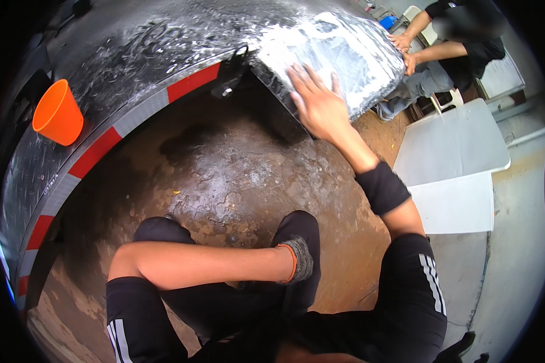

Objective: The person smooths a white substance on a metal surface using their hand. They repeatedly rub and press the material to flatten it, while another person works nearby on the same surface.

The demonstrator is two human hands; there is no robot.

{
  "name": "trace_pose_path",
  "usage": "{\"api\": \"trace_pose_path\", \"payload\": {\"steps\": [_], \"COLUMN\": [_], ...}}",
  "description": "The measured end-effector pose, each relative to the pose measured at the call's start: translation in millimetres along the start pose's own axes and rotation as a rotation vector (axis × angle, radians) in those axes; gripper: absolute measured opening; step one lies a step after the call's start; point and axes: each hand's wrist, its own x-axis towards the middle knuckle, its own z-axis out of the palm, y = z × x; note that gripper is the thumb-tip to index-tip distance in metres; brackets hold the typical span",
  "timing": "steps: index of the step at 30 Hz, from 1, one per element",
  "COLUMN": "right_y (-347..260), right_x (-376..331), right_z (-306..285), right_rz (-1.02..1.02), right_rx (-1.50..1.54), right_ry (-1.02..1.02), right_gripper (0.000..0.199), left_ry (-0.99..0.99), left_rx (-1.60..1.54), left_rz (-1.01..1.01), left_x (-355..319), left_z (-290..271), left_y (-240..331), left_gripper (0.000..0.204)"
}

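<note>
My right hand (pixel 321 104) is bare and lies flat, fingers apart, on a dark panel (pixel 378 75) smeared with white film, near its left side. Nothing shows in its grasp. My left forearm crosses low over my lap. My left hand (pixel 301 260) wears a grey knit glove with an orange hem and is at my right knee; its fingers are hidden. At the panel's far right edge, another person's hands (pixel 406 53) touch the rim.
A long black surface (pixel 133 54), streaked white, curves along the left, its edge banded red and silver. An orange cup (pixel 59 114) stands on it. Pale boards (pixel 451 145) lie at right, beside a wall. The brown floor (pixel 224 175) looks wet.
</note>
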Motion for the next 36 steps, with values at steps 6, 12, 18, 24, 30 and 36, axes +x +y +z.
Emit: {"api": "trace_pose_path", "payload": {"steps": [6, 12, 18, 24, 30, 36], "right_y": [16.9, 24.8, 17.2, 5.5, 9.7, -4.9], "right_x": [12.2, 100.6, 48.7, 18.6, 87.9, -0.4], "right_z": [6.8, 12.0, 35.4, 13.4, 32.5, 3.8], "right_rz": [0.021, 0.073, -0.017, -0.076, -0.061, -0.017], "right_rx": [-0.148, 0.18, -0.035, -0.119, -0.126, -0.052], "right_ry": [0.027, 0.082, 0.128, 0.028, 0.121, -0.062], "right_gripper": [0.053, 0.05, 0.051, 0.05, 0.05, 0.053], "left_ry": [-0.056, -0.124, -0.05, -0.04, 0.014, 0.067], "left_rx": [-0.075, -0.046, -0.071, -0.093, -0.052, -0.084], "left_rz": [-0.03, -0.027, 0.0, -0.01, -0.017, -0.073], "left_x": [-0.6, 5.1, -3.0, -27.6, -23.6, -40.2], "left_z": [17.3, 29.6, 19.5, 18.4, 27.3, 15.8], "left_y": [-8.0, -28.4, -16.3, -8.8, -23.8, -29.6], "left_gripper": [0.021, 0.031, 0.021, 0.019, 0.016, 0.016]}}
